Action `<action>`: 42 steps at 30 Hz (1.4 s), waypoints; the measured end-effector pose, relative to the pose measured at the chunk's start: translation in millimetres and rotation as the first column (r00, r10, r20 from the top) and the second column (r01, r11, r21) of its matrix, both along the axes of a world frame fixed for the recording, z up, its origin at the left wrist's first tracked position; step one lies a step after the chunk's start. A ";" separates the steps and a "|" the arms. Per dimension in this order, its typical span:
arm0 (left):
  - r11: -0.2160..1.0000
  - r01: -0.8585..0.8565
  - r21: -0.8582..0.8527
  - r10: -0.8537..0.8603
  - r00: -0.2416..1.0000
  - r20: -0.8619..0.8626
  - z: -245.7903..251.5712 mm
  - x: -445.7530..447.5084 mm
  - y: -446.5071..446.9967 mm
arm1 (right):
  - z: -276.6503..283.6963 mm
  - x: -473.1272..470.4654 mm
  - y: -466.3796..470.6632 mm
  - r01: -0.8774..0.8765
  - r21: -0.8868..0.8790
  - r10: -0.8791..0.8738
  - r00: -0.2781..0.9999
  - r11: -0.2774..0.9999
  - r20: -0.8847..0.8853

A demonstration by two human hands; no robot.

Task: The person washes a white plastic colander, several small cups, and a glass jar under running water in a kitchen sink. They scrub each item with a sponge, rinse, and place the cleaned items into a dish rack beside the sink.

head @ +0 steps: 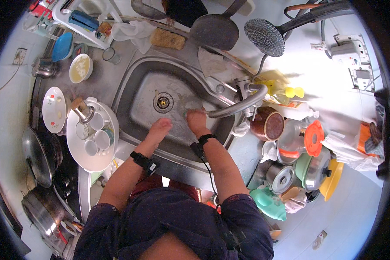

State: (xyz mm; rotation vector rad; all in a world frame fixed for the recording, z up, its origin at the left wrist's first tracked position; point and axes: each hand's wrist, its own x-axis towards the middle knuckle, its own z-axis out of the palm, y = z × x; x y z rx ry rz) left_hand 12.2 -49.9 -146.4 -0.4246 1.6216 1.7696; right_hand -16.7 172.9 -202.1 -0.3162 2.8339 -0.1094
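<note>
My left hand (161,127) hovers over the near side of a stainless steel sink (123,107). No object shows in it, but its fingers are foreshortened and blurred. Just below the spout of the curved metal tap (237,108) is my right hand (196,120). A tiny green spot shows by its fingertips, too small to identify, and its grip is hidden. The two hands are apart. Beyond them, the drain strainer (163,102) holds a few small yellowish scraps. The sink floor looks wet.
Left of the sink stands a white plastic basin (74,143) with several cups, beside a white oval dish (54,110) and a bowl of cloudy liquid (81,68). At right are a brown jar (267,124) and a lidded steel pot (281,178). A steel-wool scrubber (265,37) hangs above.
</note>
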 end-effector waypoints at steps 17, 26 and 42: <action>0.826 -0.256 0.503 -0.104 0.807 0.581 10.2 -33.5 27.7 | 61.3 76.7 -0.6 0.525 -0.824 -0.243 0.845 0.212 0.475; 0.996 -0.037 -0.079 -0.018 0.795 -0.606 22.3 -40.9 26.8 | 91.5 40.7 -37.8 0.550 -0.271 0.010 0.454 -0.790 0.891; 0.946 0.190 -0.262 -0.324 0.565 -0.759 48.7 -78.8 52.4 | 86.5 15.0 15.5 0.629 -0.552 -0.290 0.476 -0.547 0.830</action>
